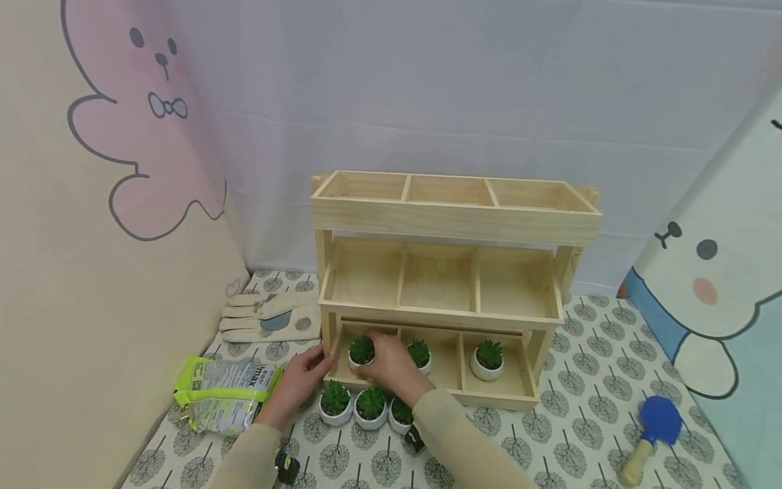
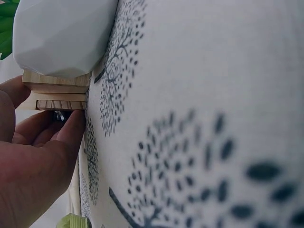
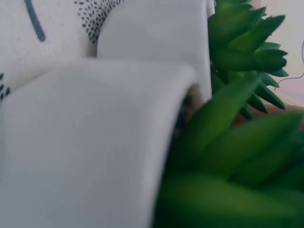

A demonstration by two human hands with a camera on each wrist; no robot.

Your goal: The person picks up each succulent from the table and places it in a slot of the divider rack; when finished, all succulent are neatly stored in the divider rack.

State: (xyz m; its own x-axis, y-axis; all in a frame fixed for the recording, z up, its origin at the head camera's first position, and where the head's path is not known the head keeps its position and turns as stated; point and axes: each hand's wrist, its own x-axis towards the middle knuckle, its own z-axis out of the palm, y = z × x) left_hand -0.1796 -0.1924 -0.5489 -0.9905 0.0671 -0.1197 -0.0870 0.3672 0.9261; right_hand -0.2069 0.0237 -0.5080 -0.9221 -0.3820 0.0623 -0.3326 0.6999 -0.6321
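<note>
My right hand (image 1: 391, 367) holds a small potted succulent (image 1: 362, 353) in a white pot, in the left compartment of the wooden shelf's (image 1: 427, 395) bottom tier. That hand partly covers another succulent (image 1: 419, 353) in the middle compartment; a third succulent (image 1: 489, 360) sits in the right one. At the left end of the bottom tier, my left hand (image 1: 301, 379) grips the wooden edge (image 2: 61, 102). Three more succulents in white pots (image 1: 370, 411) stand in a row on the cloth before the shelf; the right wrist view shows white pots (image 3: 85, 142) close up.
Two higher tiers of the shelf (image 1: 440, 278) rise behind the hands. Left of it lie pale gloves (image 1: 271, 318) and a green-and-white bag (image 1: 229, 394). A blue trowel (image 1: 660, 419) with a wooden handle lies at the right on the tree-patterned cloth (image 1: 574, 421).
</note>
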